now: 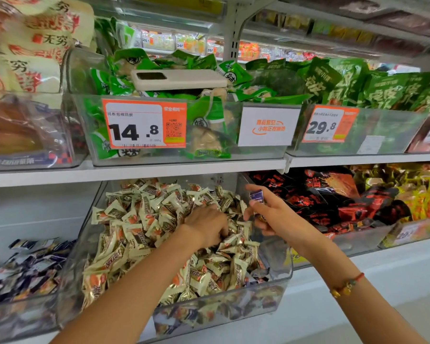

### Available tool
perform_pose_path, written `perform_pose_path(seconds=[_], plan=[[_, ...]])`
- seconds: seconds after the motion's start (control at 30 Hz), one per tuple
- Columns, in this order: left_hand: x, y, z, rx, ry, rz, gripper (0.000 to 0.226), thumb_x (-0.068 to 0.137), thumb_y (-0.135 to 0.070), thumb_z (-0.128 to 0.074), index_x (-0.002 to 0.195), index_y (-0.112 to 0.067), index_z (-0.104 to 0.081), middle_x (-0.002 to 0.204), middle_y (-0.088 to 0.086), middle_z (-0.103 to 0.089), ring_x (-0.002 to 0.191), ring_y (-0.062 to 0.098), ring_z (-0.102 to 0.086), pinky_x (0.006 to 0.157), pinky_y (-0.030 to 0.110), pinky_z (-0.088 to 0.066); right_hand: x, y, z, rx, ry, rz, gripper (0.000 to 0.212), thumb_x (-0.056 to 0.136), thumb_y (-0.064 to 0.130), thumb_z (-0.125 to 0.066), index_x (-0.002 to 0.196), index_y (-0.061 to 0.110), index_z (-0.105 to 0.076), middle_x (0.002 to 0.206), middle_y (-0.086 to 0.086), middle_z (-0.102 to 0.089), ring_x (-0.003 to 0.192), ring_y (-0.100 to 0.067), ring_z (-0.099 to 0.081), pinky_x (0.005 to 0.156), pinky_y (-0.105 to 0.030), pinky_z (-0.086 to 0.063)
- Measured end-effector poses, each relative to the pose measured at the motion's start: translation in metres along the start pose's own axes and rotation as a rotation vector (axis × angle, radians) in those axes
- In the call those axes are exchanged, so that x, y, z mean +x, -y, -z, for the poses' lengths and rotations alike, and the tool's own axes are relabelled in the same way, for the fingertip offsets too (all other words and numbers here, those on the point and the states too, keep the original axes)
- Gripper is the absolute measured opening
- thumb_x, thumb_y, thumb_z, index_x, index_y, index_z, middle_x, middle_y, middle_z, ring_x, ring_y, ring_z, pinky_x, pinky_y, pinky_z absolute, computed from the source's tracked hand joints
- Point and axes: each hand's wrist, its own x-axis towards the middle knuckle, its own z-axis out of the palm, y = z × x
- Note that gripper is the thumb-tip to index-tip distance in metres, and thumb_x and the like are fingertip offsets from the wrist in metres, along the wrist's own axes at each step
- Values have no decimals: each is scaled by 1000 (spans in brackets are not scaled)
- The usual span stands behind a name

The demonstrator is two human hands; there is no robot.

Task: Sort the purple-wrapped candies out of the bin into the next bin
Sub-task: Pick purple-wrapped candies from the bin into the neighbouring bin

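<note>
My right hand (266,209) pinches an upright purple candy (256,196) in its fingers; my left hand (206,225) digs, fingers hidden, in the bin (271,276).

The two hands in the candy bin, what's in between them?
In the head view, gold-wrapped candies fill the gap between the left hand and the right hand.
</note>
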Motion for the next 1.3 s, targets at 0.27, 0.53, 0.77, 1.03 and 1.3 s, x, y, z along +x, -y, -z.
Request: perform_pose_path(seconds=[0.27, 0.53, 0.77, 1.03, 1.3], plan=[[-42, 16, 15, -440, -293, 149, 15, 89, -30, -64, 103, -29, -68, 110, -9, -68, 83, 5, -63, 77, 20, -50, 8, -9, -10, -17, -78, -10, 39, 102, 32, -42, 119, -3, -46, 65, 1, -33, 47, -8, -25, 45, -23, -18], [-66, 1, 38, -1264, -413, 328, 22, 89, -20, -65, 110, -14, -67, 85, -5, -73, 73, 0, -69, 59, 7, -49, 8, -10, -40, -27, -110, 5, 55, 94, 51, -47, 129, 9, -52, 72, 2, -46, 61, -9, -44, 51, -12, -38], [-61, -11, 34, -1311, -498, 354, 23, 89, -17, -65, 111, -11, -65, 86, -4, -72, 75, 0, -69, 71, 16, -55, 8, -15, -41, 144, -84, -58, 57, 93, 53, -49, 111, 0, -61, 79, -10, -65, 68, -14, -63, 56, -18, -45], [-82, 27, 38, -707, -475, 294, 9, 89, -28, -64, 97, -32, -64, 89, -18, -65, 82, -3, -61, 70, 16, -45, -2, -22, -14, -438, 51, 147, 22, 97, 26, -57, 98, 5, -62, 61, 21, -58, 58, -15, -44, 54, -22, -37], [-81, 19, 38, -902, -480, 177, 12, 86, -28, -67, 95, -37, -69, 86, -23, -68, 83, -8, -63, 76, 13, -48, 7, 2, -39, -78, -121, 189, 47, 88, 46, -61, 89, -1, -60, 65, 4, -55, 48, -2, -43, 47, -7, -34]])
